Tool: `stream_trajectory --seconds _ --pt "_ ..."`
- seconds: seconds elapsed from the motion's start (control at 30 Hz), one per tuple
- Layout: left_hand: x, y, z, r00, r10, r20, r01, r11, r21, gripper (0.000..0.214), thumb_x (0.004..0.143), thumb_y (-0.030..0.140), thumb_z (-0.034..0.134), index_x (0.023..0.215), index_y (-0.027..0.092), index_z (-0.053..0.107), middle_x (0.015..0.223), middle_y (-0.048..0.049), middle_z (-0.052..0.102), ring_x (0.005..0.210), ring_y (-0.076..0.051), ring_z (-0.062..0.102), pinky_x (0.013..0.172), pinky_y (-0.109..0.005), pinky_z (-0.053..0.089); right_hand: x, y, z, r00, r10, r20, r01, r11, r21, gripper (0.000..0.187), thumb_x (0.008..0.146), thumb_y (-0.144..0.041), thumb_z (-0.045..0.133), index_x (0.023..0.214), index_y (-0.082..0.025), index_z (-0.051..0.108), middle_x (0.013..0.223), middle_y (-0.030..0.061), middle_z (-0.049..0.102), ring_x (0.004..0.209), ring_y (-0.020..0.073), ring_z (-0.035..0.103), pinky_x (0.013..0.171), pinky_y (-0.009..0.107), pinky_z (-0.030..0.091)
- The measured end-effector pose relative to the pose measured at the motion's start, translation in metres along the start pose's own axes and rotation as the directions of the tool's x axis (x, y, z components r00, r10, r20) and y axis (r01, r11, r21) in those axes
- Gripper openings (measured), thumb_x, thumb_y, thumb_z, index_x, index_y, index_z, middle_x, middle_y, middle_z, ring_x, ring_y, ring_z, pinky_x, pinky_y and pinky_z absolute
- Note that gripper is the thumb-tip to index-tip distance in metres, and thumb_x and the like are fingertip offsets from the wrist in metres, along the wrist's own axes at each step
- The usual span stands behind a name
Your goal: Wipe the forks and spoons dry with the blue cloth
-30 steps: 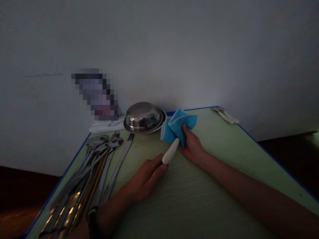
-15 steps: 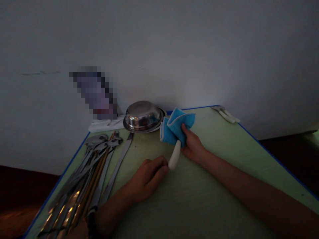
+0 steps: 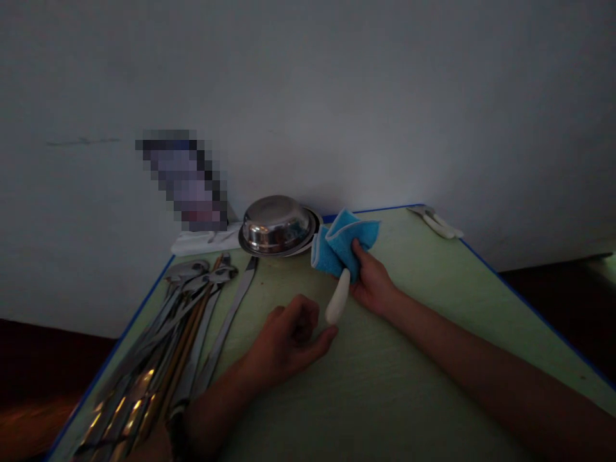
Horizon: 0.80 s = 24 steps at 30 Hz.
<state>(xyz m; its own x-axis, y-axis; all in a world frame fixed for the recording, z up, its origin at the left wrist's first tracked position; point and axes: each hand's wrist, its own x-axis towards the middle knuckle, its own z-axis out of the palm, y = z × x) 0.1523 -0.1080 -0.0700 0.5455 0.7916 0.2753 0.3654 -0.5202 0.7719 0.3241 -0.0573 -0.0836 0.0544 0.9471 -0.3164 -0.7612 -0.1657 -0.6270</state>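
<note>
My right hand (image 3: 370, 279) grips a folded blue cloth (image 3: 344, 244) with a pale edge, its thumb pressed on top. From the cloth's lower side sticks a smooth white handle (image 3: 338, 298), pointing down toward me; the other end of this utensil is hidden in the folds. Just left of the handle's tip is my left hand (image 3: 289, 340), thumb stretched out and fingers curled, with a gap between them and nothing held.
Several spoons, chopsticks and other metal cutlery (image 3: 178, 327) lie along the table's left side, beside a table knife (image 3: 231, 305). Upturned steel bowl (image 3: 276, 224), white pouch (image 3: 205, 240) and a blurred-out panel (image 3: 185, 183) stand by the wall. White-handled scissors (image 3: 436, 221) rest at the far right corner.
My left hand has let go of the white handle's tip, its thumb and fingers parting. My right hand still holds the cloth and has shifted very slightly right.
</note>
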Motion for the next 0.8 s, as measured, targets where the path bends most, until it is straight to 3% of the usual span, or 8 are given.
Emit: stream_trajectory --seconds 0.4,0.8 --pt "0.0068 0.0018 -0.0036 0.998 -0.060 0.036 0.058 0.998 0.038 0.011 0.076 0.026 0.059 0.074 0.016 0.055 0.045 0.0122 0.029 0.039 -0.004 0.027 0.039 -0.016 0.021 -0.0044 -0.0079 0.0056 0.996 0.060 -0.070 -0.056 0.997 0.057 0.021 0.085 -0.035 0.047 0.080 -0.020 0.061 0.071 -0.0016 0.069 0.059 0.0132 0.061 0.060 0.029 0.054" --pt "0.0035 -0.0007 -0.0028 0.992 -0.071 0.103 0.073 0.997 -0.015 0.014 0.074 0.026 0.060 0.073 0.016 0.050 0.047 0.0125 0.027 0.039 -0.004 0.025 0.038 -0.015 0.021 -0.0027 -0.0060 0.0034 0.996 0.045 -0.073 -0.040 0.997 0.063 0.024 0.085 -0.039 0.047 0.079 -0.020 0.061 0.069 -0.0014 0.067 0.057 0.0124 0.060 0.058 0.027 0.053"
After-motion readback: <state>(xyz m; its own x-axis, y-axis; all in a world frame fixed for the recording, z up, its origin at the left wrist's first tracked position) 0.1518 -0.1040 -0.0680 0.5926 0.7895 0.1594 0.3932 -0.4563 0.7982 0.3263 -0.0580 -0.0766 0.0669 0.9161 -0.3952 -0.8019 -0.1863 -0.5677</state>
